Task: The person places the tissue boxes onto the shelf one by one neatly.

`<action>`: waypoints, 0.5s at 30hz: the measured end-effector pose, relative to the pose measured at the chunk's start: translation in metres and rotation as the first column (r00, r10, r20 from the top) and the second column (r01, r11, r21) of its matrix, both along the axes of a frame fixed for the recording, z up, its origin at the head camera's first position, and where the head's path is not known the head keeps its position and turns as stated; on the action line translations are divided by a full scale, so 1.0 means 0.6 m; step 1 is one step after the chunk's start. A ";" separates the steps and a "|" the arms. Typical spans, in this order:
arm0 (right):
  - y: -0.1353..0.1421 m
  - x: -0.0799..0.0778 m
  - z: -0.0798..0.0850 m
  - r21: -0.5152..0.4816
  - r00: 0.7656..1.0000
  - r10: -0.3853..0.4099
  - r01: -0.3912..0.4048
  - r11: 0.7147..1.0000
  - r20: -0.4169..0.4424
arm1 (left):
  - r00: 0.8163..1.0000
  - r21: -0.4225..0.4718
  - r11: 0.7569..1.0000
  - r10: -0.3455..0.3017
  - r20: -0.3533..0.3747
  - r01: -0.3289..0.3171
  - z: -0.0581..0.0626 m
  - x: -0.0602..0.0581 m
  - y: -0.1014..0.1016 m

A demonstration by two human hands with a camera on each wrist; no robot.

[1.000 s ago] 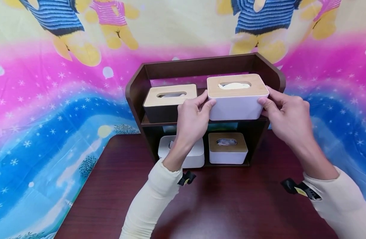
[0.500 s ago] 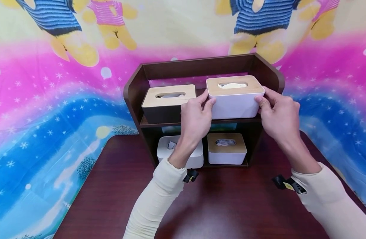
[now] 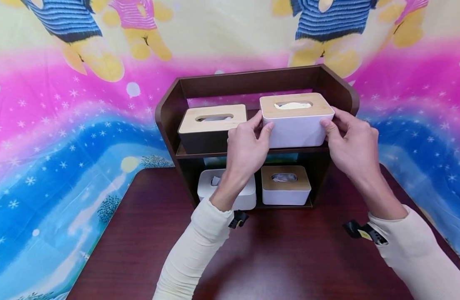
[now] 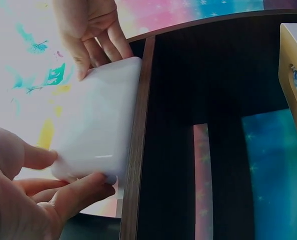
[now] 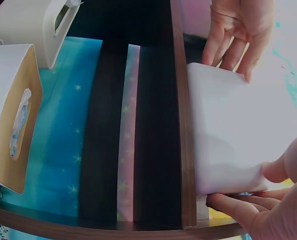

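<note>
A white tissue box with a light wood lid (image 3: 296,129) stands at the right of the upper shelf (image 3: 214,154), its front near the shelf edge. My left hand (image 3: 248,143) grips its left end, thumb at the front corner and fingers at the side. At the opposite end my right hand (image 3: 351,139) holds it the same way. Both wrist views show the white front of the box (image 4: 101,117) between the two hands, right beside the shelf board (image 5: 184,125). Left of it sits a black tissue box with a pale wood lid (image 3: 214,125), partly behind my left hand.
On the lower shelf stand an all-white tissue box (image 3: 245,196), partly hidden by my left forearm, and a smaller white one with a brown wood lid (image 3: 286,185). The dark rack (image 3: 248,85) rests on a red-brown table (image 3: 290,250) before a printed cloth (image 3: 226,37).
The white box with the wood lid has shifted slightly left and back on the upper shelf, both hands still holding it. My right hand has come a little left with it.
</note>
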State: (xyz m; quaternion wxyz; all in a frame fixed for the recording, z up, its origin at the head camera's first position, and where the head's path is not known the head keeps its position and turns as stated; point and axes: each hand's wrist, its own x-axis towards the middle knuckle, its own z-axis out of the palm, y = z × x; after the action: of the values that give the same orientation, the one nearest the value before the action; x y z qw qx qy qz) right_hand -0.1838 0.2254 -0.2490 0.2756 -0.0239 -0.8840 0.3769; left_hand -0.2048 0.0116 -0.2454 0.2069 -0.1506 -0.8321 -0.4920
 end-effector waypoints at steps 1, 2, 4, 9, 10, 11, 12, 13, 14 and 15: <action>0.000 0.002 0.000 -0.007 1.000 0.008 -0.008 1.000 0.009 | 1.000 -0.001 1.000 -0.010 0.003 0.010 -0.001 0.000 0.000; 0.001 0.005 -0.001 -0.011 1.000 0.015 -0.015 1.000 0.019 | 1.000 -0.004 1.000 -0.016 0.007 0.016 -0.001 0.001 -0.001; 0.001 0.010 -0.001 -0.015 0.999 0.023 -0.022 1.000 0.033 | 0.999 -0.007 1.000 -0.028 0.016 0.028 -0.002 0.004 -0.003; 0.005 0.026 -0.004 -0.014 0.999 0.028 -0.028 1.000 0.036 | 0.998 0.004 0.999 -0.054 0.025 0.054 0.000 0.019 -0.014; 0.005 0.030 -0.005 -0.007 0.999 0.030 -0.029 1.000 0.033 | 0.998 0.005 0.998 -0.062 0.021 0.062 0.001 0.024 -0.016; 0.006 0.035 -0.006 0.001 0.999 0.033 -0.033 0.999 0.027 | 0.998 0.002 0.998 -0.069 0.012 0.069 0.001 0.028 -0.019; 0.006 0.040 -0.008 0.013 0.999 0.037 -0.037 0.999 0.024 | 0.997 -0.003 0.997 -0.080 0.001 0.080 0.000 0.032 -0.022; 0.006 0.046 -0.009 0.021 0.999 0.045 -0.045 0.999 0.015 | 0.996 -0.012 0.996 -0.088 -0.011 0.088 -0.001 0.037 -0.026; 0.006 0.052 -0.012 0.031 0.999 0.052 -0.052 0.998 0.008 | 0.995 -0.024 0.995 -0.096 -0.023 0.096 -0.002 0.041 -0.029; 0.006 0.059 -0.014 0.051 0.998 0.056 -0.056 0.997 -0.003 | 0.994 -0.040 0.994 -0.102 -0.038 0.100 -0.004 0.045 -0.032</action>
State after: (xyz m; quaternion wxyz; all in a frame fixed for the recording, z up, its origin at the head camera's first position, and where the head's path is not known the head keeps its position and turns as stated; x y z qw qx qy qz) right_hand -0.1483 0.2291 -0.2574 0.2672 0.0088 -0.8930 0.3620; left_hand -0.1776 -0.0079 -0.2477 0.1955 -0.2064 -0.8284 -0.4826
